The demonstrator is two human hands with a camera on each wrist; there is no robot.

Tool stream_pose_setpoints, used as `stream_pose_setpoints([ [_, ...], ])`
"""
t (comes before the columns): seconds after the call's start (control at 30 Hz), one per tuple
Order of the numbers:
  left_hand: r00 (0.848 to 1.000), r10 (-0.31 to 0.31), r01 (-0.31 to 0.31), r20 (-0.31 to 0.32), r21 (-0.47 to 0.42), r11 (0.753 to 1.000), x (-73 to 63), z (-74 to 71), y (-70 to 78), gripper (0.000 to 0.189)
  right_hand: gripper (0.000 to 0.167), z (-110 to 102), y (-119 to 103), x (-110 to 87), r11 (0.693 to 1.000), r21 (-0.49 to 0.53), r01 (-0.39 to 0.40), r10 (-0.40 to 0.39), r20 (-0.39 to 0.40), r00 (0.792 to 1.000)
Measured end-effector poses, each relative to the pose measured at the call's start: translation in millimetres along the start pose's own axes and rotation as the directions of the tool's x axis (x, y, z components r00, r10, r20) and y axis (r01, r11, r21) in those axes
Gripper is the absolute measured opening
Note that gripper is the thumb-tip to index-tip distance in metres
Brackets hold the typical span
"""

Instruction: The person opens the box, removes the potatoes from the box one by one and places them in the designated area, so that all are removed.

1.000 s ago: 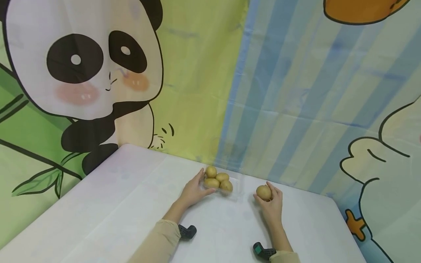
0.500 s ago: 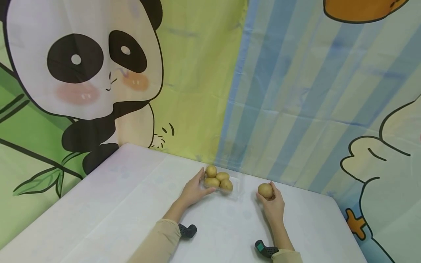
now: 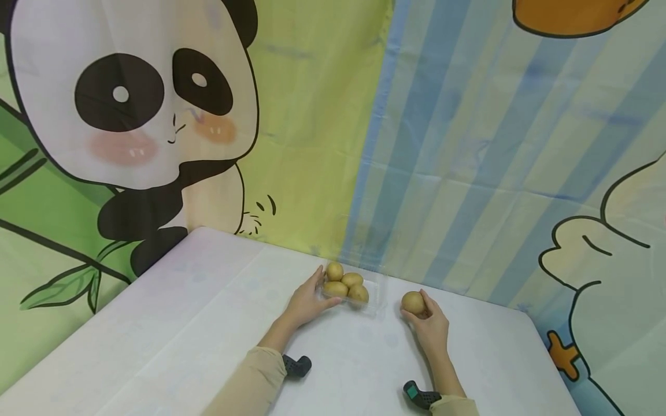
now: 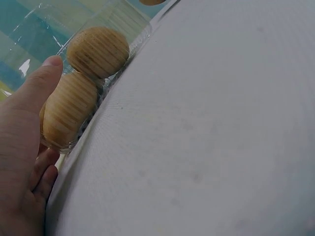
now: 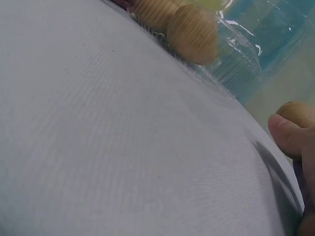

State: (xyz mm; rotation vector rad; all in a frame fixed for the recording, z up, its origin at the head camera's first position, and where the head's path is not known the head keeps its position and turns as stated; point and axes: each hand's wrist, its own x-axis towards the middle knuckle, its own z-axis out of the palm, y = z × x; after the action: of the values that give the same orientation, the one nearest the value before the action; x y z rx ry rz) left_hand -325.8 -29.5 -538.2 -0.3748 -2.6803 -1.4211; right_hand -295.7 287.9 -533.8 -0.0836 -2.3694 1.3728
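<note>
A clear plastic box [image 3: 372,299] holds several potatoes [image 3: 335,289] gathered toward its left side. My left hand [image 3: 306,303] grips the box at its left end; in the left wrist view the thumb [image 4: 42,81] lies on the near wall and the other fingers curl beneath the corner. To the right of the box, my right hand [image 3: 433,326] holds one potato [image 3: 413,302] between thumb and fingers, apart from the box. The right wrist view catches only that thumb [image 5: 288,135] and part of the held potato [image 5: 297,113].
A white-covered table [image 3: 218,323] lies under everything. Right behind the box hangs a printed curtain [image 3: 416,173] with a panda and stripes. Dark wrist devices [image 3: 298,366] sit at both sleeves.
My right hand with its potato shifts slightly right, then comes back left toward the box. The left hand and the box stay where they were.
</note>
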Motion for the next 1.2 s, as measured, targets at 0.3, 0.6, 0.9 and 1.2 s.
stream_pose_setpoints([
  [0.3, 1.0, -0.008, 0.008, 0.002, 0.006, 1.0, -1.2, 0.3, -0.4, 0.109, 0.079, 0.7, 2.3, 0.1, 0.997, -0.074, 0.007, 0.0, 0.09, 0.996],
  [0.6, 1.0, -0.009, 0.009, 0.002, 0.009, 1.0, -0.9, -0.4, 0.5, 0.108, 0.078, 0.9, 2.5, 1.6, 0.994, -0.109, 0.023, -0.011, 0.111, 0.994],
  [0.9, 1.0, -0.004, 0.004, 0.002, 0.011, 1.0, 0.2, 0.1, -0.8, 0.108, 0.077, 0.4, 3.1, 2.4, 0.993, -0.117, 0.014, 0.003, 0.14, 0.99],
  [1.2, 1.0, 0.004, -0.004, -0.002, 0.012, 1.0, 0.3, 0.2, -1.3, 0.109, 0.081, -0.8, 2.6, 3.7, 0.993, -0.119, 0.015, 0.006, 0.175, 0.985],
])
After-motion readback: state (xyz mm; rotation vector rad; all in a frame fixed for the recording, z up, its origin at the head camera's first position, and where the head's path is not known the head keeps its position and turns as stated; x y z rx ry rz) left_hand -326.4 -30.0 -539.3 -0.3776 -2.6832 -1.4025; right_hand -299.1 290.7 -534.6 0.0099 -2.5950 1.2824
